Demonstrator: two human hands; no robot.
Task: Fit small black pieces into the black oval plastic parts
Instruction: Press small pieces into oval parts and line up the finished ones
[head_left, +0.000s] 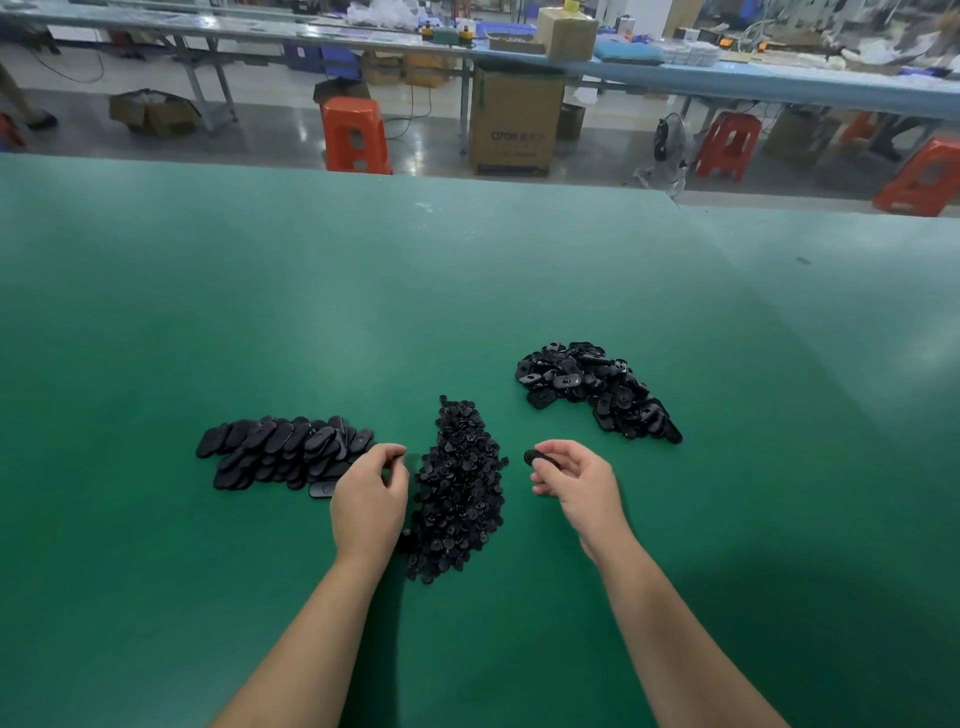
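A heap of small black pieces (460, 483) lies on the green table (363, 312) between my hands. Rows of black oval parts (280, 449) lie flat to its left. A loose pile of oval parts (592, 389) sits further back on the right. My left hand (370, 499) hovers at the left edge of the small-piece heap, its fingers curled, and seems to pinch a small dark piece. My right hand (574, 480) grips one black oval part (535, 457) between thumb and fingers, just right of the heap.
The green table stretches wide in front and to both sides. Beyond its far edge stand orange stools (356, 136), a tall cardboard box (514, 122) and a long workbench (727, 78) with boxes and tools.
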